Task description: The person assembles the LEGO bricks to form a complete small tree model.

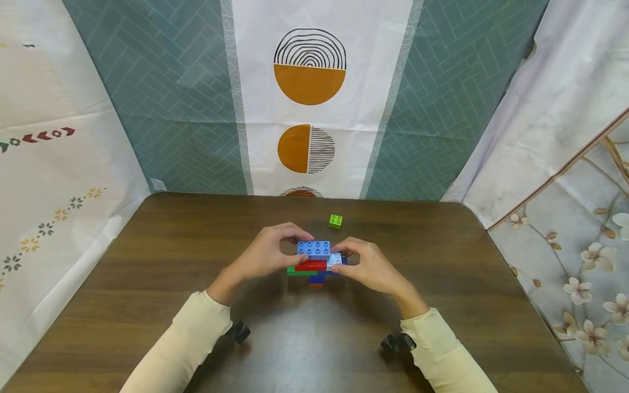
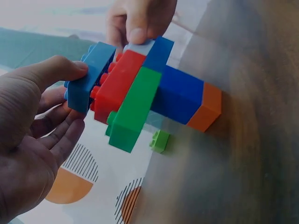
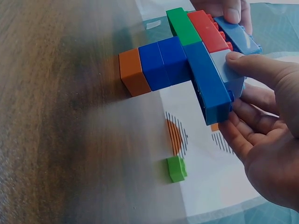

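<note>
Near the middle of the brown table (image 1: 442, 245), the head view shows the left hand (image 1: 275, 251) pinching the top blue brick (image 1: 314, 249) between thumb and fingers, over the red brick (image 1: 310, 266), while the right hand (image 1: 372, 267) grips the pale blue brick (image 1: 334, 260) just beside it. Beneath come the green brick (image 1: 301, 272), a dark blue column (image 1: 316, 278) and, at its foot, an orange brick (image 1: 316, 285); a lime brick (image 1: 336, 221) lies apart, farther back. From the left wrist, the red brick's studs show in a gap under the top blue brick, so it does not look seated; the step seems to be fitting it there, best done by squaring its edges to the red brick, then pressing evenly, straight down, above the narrow column. That brick lies across the left hand's grip, thumb on one long side and fingers behind. On the right wrist view, the thumb bears on the pale blue brick's side and the fingers bend behind it, close to the end of the dark blue beam (image 3: 208, 81); whether they touch the beam I cannot tell. A firm hold here should stop the overhanging ends tipping.
</note>
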Tool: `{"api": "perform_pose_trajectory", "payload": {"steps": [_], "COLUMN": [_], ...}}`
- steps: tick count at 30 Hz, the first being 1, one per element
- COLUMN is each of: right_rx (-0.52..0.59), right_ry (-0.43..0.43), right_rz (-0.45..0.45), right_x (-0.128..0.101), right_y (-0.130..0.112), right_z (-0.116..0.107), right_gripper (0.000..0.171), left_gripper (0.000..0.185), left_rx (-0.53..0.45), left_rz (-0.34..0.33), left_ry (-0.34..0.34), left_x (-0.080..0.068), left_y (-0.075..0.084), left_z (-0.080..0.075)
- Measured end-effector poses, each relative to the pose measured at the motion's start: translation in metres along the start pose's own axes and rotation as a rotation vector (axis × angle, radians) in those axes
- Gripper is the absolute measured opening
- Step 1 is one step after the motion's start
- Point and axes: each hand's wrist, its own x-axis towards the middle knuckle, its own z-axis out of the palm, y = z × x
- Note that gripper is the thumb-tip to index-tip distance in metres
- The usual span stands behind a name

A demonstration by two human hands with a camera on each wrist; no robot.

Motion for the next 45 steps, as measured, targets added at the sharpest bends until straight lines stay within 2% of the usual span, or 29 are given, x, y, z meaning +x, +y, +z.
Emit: {"api": "perform_pose_trajectory", "payload": {"steps": [12, 23, 26, 34, 40, 45], "right_rx": [-0.001, 0.004, 0.014, 0.055, 0.051, 0.048], "right_ry": [0.011, 0.015, 0.019, 0.058, 0.067, 0.063], "right_rz": [-0.057, -0.040, -0.041, -0.113, -0.109, -0.093], "right_x": [0.000, 0.001, 0.000, 0.001, 0.002, 0.002], "right_y": [0.002, 0.002, 0.001, -0.004, -0.005, -0.006], "right_z": [-0.001, -0.001, -0.001, -0.001, 0.001, 0.002], "right_gripper": [0.036, 0.038, 0.038, 0.037, 0.030, 0.030], "left_gripper": [0.034, 0.032, 0.033, 0.033, 0.034, 0.034], "left_rx": [0.009, 0.013, 0.017, 0.019, 0.021, 0.009], "left_rz": [0.030, 0.032, 0.028, 0.041, 0.048, 0.022], "left_ry": [-0.001, 0.021, 0.019, 0.031, 0.019, 0.004], "left_x": [-0.003, -0.003, -0.004, -0.006, -0.006, -0.008], "left_y": [0.005, 0.004, 0.005, 0.006, 0.006, 0.004], "left_z": [0.011, 0.014, 0.014, 0.014, 0.012, 0.007]}}
